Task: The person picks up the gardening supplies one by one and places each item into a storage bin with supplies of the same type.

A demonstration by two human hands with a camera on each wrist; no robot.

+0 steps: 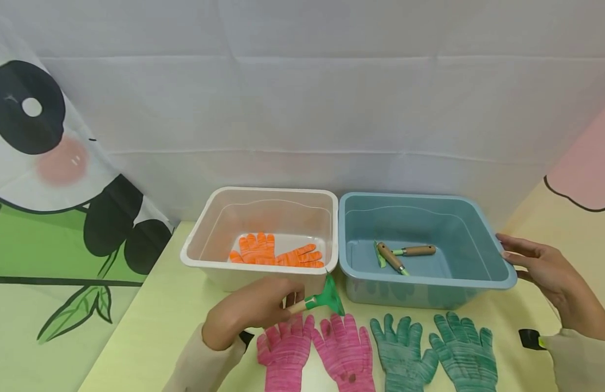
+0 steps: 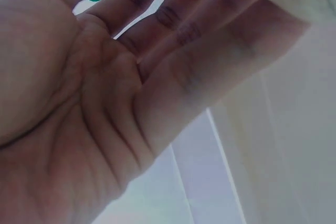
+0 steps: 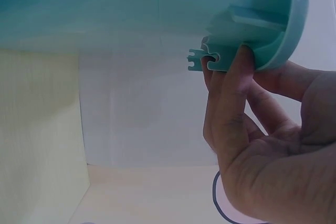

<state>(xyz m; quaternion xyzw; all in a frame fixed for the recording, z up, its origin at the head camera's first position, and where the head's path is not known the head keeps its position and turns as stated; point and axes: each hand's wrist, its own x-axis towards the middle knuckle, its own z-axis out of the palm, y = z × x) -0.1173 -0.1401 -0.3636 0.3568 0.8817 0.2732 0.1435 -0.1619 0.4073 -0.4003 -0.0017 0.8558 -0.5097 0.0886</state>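
Note:
My left hand holds a small hand trowel by its light wooden handle, in front of the two bins. The trowel's green flared head points right, above the pink gloves. In the left wrist view, the palm and curled fingers fill most of the picture, and only a bit of green shows. At the right end of the blue bin, my right hand grips the rim. The right wrist view shows its thumb and fingers about that rim. Inside this bin lie two wooden-handled tools with light green heads.
Left of the blue bin stands a white bin with orange gloves in it. Green gloves lie beside the pink pair at the table's near side. A pale cloth hangs behind the bins.

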